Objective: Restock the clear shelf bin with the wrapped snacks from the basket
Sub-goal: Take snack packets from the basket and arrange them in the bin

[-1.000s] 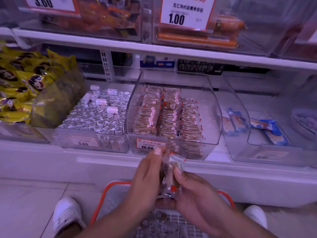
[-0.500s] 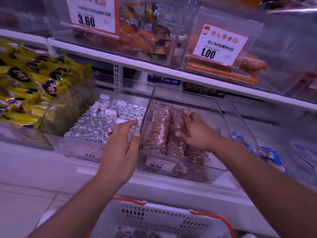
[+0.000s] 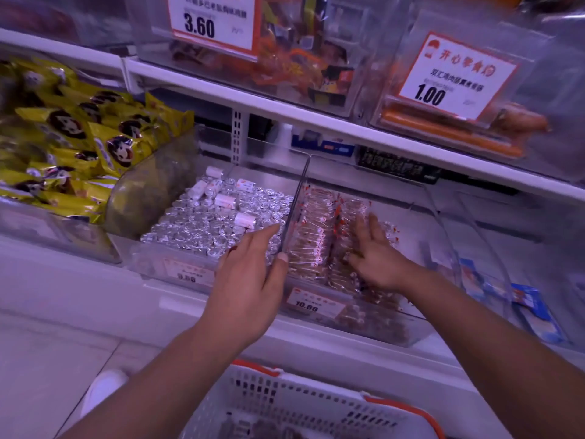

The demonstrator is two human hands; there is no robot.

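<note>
The clear shelf bin [image 3: 443, 245] stands on the lower shelf with rows of brown wrapped snacks [image 3: 311, 239] in clear wrappers with red ends. My right hand [image 3: 375, 253] lies flat inside the bin, fingers spread on top of the snack rows, holding nothing visible. My left hand [image 3: 250, 280] is open at the bin's left wall, thumb on the wall's edge, fingers over the neighbouring bin. The white basket [image 3: 304, 403] with orange handles sits at the bottom, its contents mostly out of frame.
A bin of silver foil-wrapped sweets [image 3: 209, 223] stands to the left, yellow packets [image 3: 79, 144] further left. A bin with blue packets [image 3: 535, 308] is on the right. The upper shelf [image 3: 316, 122] overhangs with price-tagged bins. A white shoe [image 3: 104, 388] is on the floor.
A second ago both hands held a wrapped snack above the basket. The right hand then carried it into the bin and now rests flat on the rows; the left hand moved to the bin's wall.
</note>
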